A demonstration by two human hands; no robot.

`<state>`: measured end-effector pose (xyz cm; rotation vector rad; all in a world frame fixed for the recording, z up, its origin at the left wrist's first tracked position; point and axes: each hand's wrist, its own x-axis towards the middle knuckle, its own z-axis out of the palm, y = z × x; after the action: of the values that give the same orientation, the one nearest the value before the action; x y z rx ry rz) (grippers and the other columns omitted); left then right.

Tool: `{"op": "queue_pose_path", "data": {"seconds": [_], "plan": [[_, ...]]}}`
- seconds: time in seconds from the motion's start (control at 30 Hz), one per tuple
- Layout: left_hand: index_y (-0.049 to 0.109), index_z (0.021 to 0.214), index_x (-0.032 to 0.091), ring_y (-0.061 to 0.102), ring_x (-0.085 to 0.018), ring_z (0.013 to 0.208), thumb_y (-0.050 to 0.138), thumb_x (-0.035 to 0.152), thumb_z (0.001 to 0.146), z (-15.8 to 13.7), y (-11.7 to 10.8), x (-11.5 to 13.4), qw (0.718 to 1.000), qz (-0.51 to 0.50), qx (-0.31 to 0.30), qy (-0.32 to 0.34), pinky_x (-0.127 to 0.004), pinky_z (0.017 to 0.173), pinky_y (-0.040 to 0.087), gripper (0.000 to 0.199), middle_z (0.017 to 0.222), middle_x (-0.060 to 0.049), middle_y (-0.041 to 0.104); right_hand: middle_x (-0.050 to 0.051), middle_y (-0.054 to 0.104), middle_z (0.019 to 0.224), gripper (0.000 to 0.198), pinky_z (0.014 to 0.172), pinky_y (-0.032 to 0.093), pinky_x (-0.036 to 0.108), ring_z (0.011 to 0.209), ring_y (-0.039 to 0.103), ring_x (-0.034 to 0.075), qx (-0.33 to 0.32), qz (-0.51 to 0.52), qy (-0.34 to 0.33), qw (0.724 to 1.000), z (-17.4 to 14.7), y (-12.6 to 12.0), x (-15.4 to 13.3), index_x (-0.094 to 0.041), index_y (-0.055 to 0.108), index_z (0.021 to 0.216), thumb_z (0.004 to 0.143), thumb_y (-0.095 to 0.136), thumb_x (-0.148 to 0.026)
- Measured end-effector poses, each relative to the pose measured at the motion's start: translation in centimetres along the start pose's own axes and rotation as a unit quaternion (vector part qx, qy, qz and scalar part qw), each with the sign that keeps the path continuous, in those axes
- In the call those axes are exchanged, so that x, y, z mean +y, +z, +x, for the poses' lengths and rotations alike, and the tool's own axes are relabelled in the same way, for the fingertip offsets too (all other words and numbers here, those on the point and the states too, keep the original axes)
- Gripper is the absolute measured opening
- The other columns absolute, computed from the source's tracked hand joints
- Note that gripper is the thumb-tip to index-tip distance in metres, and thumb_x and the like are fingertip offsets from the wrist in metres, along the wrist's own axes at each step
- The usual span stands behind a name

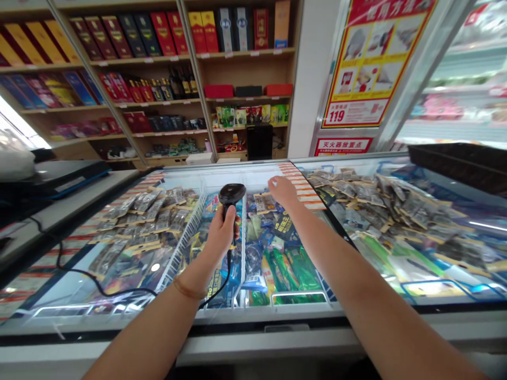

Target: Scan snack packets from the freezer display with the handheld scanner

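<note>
While the left hand [225, 228] grips a black handheld scanner [232, 194] by its handle, the right hand [283, 191] hangs apart from it over the rear part of a glass-topped freezer [257, 344], as the head view shows. The left fingers wrap the handle, with the thumb along its near side; the scanner's broad head stands up above the fist, near the middle of the view. From the handle's base a black cable [228, 266] drops and bends back toward the left wrist, which wears a thin bracelet [189, 289]. The right fingers are curled in, near a strip of orange-and-white labels [299, 184]; I cannot tell whether they pinch anything small. The two hands do not touch.

Below the scanner and between the forearms show a white wire divider [184, 243] and green packs [293, 269]. Brown packets [148, 211] are heaped to the left, and a dark tray [459, 164] sits at the far right. Shelves [245, 53] of boxes stand behind.

As for progress, the scanner is already in hand and lifted, which looks like readiness for use. No pack is plainly held before it, and whether anything has been scanned cannot be told.
</note>
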<state>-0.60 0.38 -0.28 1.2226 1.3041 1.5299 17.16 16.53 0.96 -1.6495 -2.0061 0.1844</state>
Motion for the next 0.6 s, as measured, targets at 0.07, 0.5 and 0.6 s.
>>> {"op": "queue_pose_path", "data": {"seconds": [0.07, 0.5, 0.6], "plan": [[0.051, 0.09, 0.023, 0.05, -0.008, 0.044, 0.069, 0.077, 0.08, 0.0, 0.1, 0.0, 1.0, 0.0, 0.001, 0.0, -0.022, 0.038, 0.04, 0.058, 0.069, 0.005, 0.058, 0.019, 0.074, 0.129, 0.062, 0.104, 0.049, 0.041, 0.127, 0.066, 0.034, -0.041, 0.014, 0.043, 0.998, 0.2, 0.5, 1.5, -0.016, 0.079, 0.12, 0.11, 0.031, -0.054], [0.048, 0.087, 0.023, 0.051, -0.007, 0.046, 0.069, 0.077, 0.079, 0.4, 0.1, -0.3, 1.0, 0.003, 0.008, 0.005, -0.021, 0.038, 0.043, 0.058, 0.073, 0.005, 0.06, 0.015, 0.066, 0.136, 0.072, 0.105, 0.047, 0.049, 0.132, 0.057, 0.041, -0.202, -0.036, -0.06, 0.977, -0.8, 0.0, 1.2, -0.027, 0.073, 0.125, 0.072, 0.08, -0.075], [0.05, 0.089, 0.022, 0.051, -0.007, 0.045, 0.069, 0.078, 0.078, 0.3, 0.1, -0.3, 1.0, 0.002, 0.01, 0.006, -0.021, 0.037, 0.042, 0.06, 0.072, 0.005, 0.059, 0.012, 0.074, 0.11, 0.061, 0.091, 0.052, 0.042, 0.11, 0.067, 0.037, -0.25, -0.022, -0.08, 0.965, -0.9, -0.7, 0.9, -0.023, 0.075, 0.106, 0.066, 0.089, -0.066]]}}
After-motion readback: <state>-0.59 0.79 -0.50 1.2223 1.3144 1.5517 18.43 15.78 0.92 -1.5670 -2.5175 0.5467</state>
